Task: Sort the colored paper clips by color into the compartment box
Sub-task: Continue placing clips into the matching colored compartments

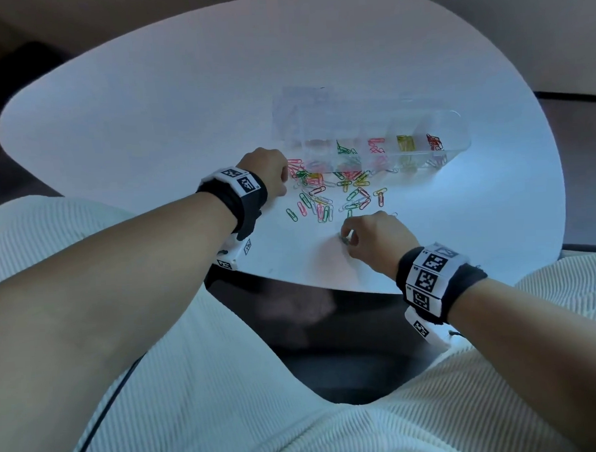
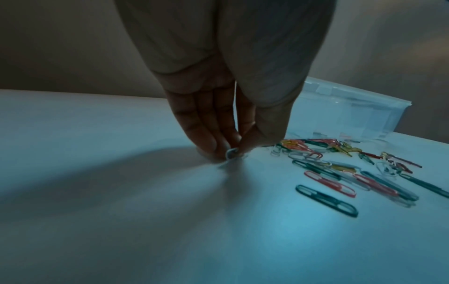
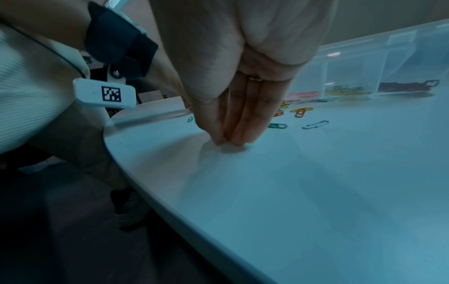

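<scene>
On the table [image 1: 148, 106], two hands pinch clips: left hand [image 1: 267, 170], right hand [image 1: 368, 236].

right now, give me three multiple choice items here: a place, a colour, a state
1. Where do the loose coloured paper clips lie? A on the person's side of the clear plastic compartment box B behind it C on the floor
2. Colour in the box's right end compartment? A blue B red C white
3. The left hand? A flat open B lifting the box C fingers pinching a pale clip
A, they lie nearer the person than the box; B, red clips show there; C, the left wrist view shows it.
</scene>
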### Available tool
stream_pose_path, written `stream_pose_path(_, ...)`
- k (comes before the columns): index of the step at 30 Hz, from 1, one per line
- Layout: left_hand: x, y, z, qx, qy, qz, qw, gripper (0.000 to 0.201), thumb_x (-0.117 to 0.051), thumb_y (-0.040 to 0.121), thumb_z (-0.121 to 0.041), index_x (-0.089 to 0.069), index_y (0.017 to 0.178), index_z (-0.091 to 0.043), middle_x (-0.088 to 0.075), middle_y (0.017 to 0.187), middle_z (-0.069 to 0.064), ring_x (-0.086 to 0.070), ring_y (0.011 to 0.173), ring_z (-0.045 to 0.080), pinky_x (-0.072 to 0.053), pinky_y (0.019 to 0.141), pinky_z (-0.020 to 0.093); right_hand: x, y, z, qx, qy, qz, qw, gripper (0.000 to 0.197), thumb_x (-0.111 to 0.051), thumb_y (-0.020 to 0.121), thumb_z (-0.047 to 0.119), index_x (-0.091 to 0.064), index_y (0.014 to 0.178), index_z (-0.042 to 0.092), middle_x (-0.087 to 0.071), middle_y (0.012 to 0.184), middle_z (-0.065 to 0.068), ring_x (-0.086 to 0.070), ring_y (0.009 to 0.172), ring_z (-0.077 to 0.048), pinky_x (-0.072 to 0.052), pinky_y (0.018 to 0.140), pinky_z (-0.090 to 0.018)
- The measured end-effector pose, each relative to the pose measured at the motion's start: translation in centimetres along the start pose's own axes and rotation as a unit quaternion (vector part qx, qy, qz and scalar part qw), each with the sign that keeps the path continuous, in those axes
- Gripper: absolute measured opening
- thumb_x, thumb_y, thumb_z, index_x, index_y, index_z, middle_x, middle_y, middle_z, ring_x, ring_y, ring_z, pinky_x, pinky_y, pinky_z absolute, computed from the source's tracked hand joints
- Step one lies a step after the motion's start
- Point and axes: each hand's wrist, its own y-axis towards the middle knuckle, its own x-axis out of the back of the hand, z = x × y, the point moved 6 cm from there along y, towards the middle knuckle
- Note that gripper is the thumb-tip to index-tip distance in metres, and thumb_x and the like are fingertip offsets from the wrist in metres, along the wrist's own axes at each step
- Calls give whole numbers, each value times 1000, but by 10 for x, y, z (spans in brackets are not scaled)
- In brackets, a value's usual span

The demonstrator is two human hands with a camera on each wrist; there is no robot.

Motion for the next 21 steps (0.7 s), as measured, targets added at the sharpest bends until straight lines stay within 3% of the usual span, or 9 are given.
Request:
stream_pose_path(4, 3, -4, -4, 35, 36, 33, 998, 5, -61, 79, -11, -63, 76, -8, -65, 78, 8, -59, 66, 26, -46, 58, 29, -2, -1, 3, 4, -2, -16, 1000, 29, -57, 84, 19, -57, 113, 20, -68, 85, -6, -63, 73, -28, -55, 64, -35)
stream_pose_path(6, 2, -6, -11, 41, 45, 60, 996, 18, -57, 83, -9, -53, 65, -7, -56, 67, 7, -50, 56, 22, -40, 52, 26, -3, 0, 3, 2, 4, -29, 1000, 33, -57, 83, 18, -52, 115, 21, -66, 82, -4, -61, 70, -28, -53, 60, -34)
stream_pose_path(8, 2, -11, -22, 27, 44, 85, 995, 16, -58, 86, -9, -55, 72, -3, -59, 73, 10, -53, 64, 23, -42, 56, 29, -3, 1, 2, 1, 1, -47, 999, 35, -55, 82, 17, -50, 117, 20, -65, 79, -2, -59, 68, -28, -50, 57, -32)
stream_pose_path(11, -2, -15, -39, -26, 69, 122, 990, 22, -52, 88, -2, -58, 93, 19, -63, 101, 27, -63, 90, 30, -49, 76, 38, -4, 3, 2, 0, -3, -51, 999, 40, -55, 82, 18, -46, 121, 19, -64, 79, -1, -59, 68, -27, -51, 58, -34)
stream_pose_path(12, -5, -14, -43, -51, 75, 123, 988, 22, -49, 87, 0, -56, 93, 20, -61, 92, 27, -62, 84, 27, -49, 73, 34, -4, 3, 1, -2, -1, -54, 999, 40, -54, 82, 18, -45, 122, 19, -64, 78, -2, -59, 67, -27, -51, 58, -35)
stream_pose_path(14, -7, -12, -38, -50, 52, 93, 993, 17, -47, 88, -9, -54, 77, 0, -50, 71, 11, -48, 65, 21, -37, 55, 27, -4, 3, -1, -6, 5, -64, 998, 39, -52, 84, 17, -44, 121, 19, -64, 77, -3, -59, 66, -28, -51, 58, -35)
stream_pose_path(16, -4, -8, -37, -68, 59, 54, 994, 20, -50, 85, -23, -50, 67, -15, -50, 70, 2, -44, 62, 20, -31, 53, 27, -4, 2, -1, -6, 5, -66, 998, 37, -53, 84, 17, -46, 120, 19, -65, 80, -2, -59, 68, -28, -50, 58, -34)
stream_pose_path(18, -7, -8, -36, -81, 52, 38, 995, 8, -56, 84, -29, -61, 82, -24, -58, 84, -3, -53, 75, 19, -37, 61, 27, -2, 2, -1, 2, 5, -63, 998, 36, -57, 83, 18, -47, 117, 20, -64, 84, 0, -59, 72, -28, -50, 60, -34)
stream_pose_path(21, -10, -10, -36, -96, 49, 19, 994, 23, -58, 90, -32, -61, 112, -31, -56, 99, -6, -54, 90, 19, -38, 72, 29, -1, 4, 0, 17, -12, -56, 998, 40, -63, 80, 20, -46, 116, 23, -65, 93, 3, -60, 77, -27, -52, 63, -35)
